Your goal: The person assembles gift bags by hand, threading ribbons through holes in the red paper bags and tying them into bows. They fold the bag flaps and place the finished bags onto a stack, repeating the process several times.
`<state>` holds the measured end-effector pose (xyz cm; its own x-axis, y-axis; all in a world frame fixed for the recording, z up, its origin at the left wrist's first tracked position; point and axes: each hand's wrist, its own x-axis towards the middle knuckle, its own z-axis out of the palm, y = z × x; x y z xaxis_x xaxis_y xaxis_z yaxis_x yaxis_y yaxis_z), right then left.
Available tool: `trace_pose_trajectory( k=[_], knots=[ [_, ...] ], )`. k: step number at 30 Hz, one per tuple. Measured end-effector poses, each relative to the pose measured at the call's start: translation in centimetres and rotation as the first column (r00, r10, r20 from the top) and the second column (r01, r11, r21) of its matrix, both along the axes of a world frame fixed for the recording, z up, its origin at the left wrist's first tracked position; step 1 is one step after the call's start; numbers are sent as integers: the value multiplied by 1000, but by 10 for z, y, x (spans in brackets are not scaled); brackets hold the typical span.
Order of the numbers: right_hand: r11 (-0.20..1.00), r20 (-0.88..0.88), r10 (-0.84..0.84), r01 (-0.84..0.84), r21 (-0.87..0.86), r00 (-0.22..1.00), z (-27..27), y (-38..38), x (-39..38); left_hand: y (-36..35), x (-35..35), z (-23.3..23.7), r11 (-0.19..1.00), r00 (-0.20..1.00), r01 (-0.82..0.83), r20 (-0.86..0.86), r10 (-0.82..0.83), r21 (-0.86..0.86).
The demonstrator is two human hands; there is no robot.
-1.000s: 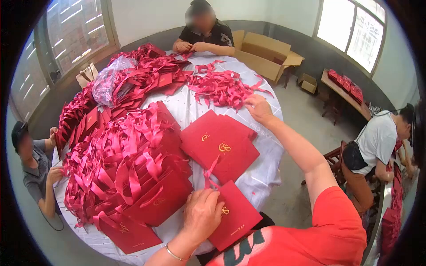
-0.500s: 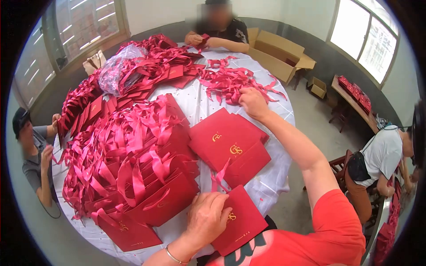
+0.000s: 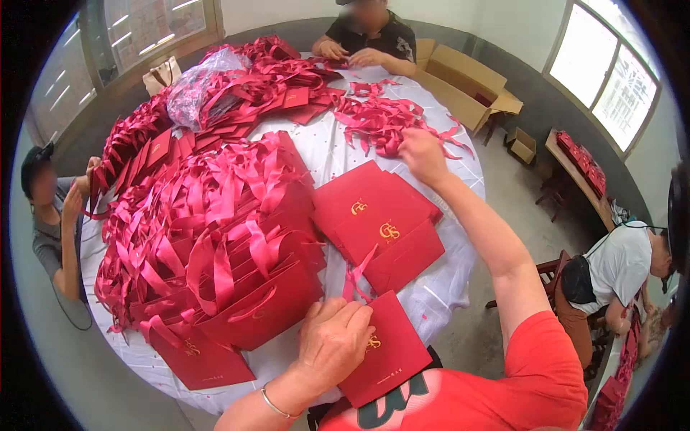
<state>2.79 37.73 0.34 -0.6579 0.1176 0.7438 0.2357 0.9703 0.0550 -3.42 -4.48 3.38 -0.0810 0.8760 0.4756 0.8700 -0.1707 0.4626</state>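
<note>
My left hand, with a bracelet at the wrist, is closed on the upper left edge of a red bag with gold print. A pink ribbon sticks up just above that bag. My right hand reaches to the near edge of a loose heap of pink ribbons; its fingers are bent together, and what is between them is too small to tell. Flat red bags lie stacked between my hands. To the left stands a big pile of red bags with ribbon handles.
A white-covered round table bears everything. Across it sits a person; another person is at the left edge, and a third works at the far right. Cardboard boxes stand behind the table.
The view has shifted slightly. My right hand has lifted a little from the ribbon heap's edge, while my left hand stays on the bag. The person across has lowered their hands to the table.
</note>
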Motion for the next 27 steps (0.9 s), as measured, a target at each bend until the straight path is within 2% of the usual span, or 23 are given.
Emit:
trace_pose_trajectory(
  k=[1,2,3,4,5,6,7,9,10,11,12,13,14,15,16,18,19,21,24,25,27],
  knots=[
    [994,-213,-3,-20,-105,977,8,-8,-2,0,0,0,1000,1000,-1,-3,1,2],
    [979,-344,-50,-23,-205,938,13,-10,1,-2,-1,-1,1000,1000,-3,-1,3,-6],
    [871,-443,-30,-194,-451,896,23,-24,6,-2,-2,-2,1000,999,-19,36,19,-10],
    [799,-467,-59,-238,-552,882,43,-53,15,-1,-3,-5,999,996,-34,81,36,-26],
    [760,-516,17,-346,-550,857,59,-82,22,0,-5,-9,999,987,-42,157,45,-20],
    [739,-517,78,-397,-544,853,70,-116,31,2,-7,-15,999,973,-39,225,46,-34],
    [890,-347,150,-279,-360,926,81,-143,44,3,-9,-19,998,956,-37,290,49,-43],
    [891,-97,329,-343,-297,939,79,-200,67,2,-11,-17,992,918,-35,389,81,-123],
    [826,-8,475,-449,-340,880,72,-218,77,3,-11,-18,989,898,-35,430,95,-146],
    [768,21,482,-410,-492,876,68,-244,87,4,-10,-16,992,912,-31,403,79,-124],
    [730,-6,449,-371,-575,894,57,-260,93,4,-8,-17,991,911,-26,404,77,-131],
    [683,-29,414,-332,-651,910,45,-267,96,5,-6,-18,991,864,-21,496,86,-135],
    [681,-30,411,-329,-654,911,37,-267,97,5,-4,-20,990,808,-19,582,97,-138],
    [575,-72,412,-321,-752,908,29,-266,97,4,-4,-22,982,738,22,665,112,-190],
    [456,-116,408,-312,-833,905,23,-265,98,4,-4,-20,980,740,23,663,115,-196],
    [409,-129,429,-320,-855,894,18,-261,101,4,-5,-16,974,608,120,790,79,-190],
    [346,-162,411,-318,-883,897,17,-261,101,4,-5,-17,973,608,123,789,83,-197],
    [225,-206,369,-303,-926,906,15,-264,101,5,-5,-20,969,510,184,859,50,-166],
    [207,-176,424,-284,-936,888,19,-270,100,4,-7,-14,917,479,293,872,103,-270],
    [308,-165,429,-316,-898,888,19,-272,99,4,-8,-10,916,478,294,872,105,-272],
    [309,-172,406,-312,-898,897,14,-277,96,5,-11,-4,818,594,411,799,94,-402]
  ],
)
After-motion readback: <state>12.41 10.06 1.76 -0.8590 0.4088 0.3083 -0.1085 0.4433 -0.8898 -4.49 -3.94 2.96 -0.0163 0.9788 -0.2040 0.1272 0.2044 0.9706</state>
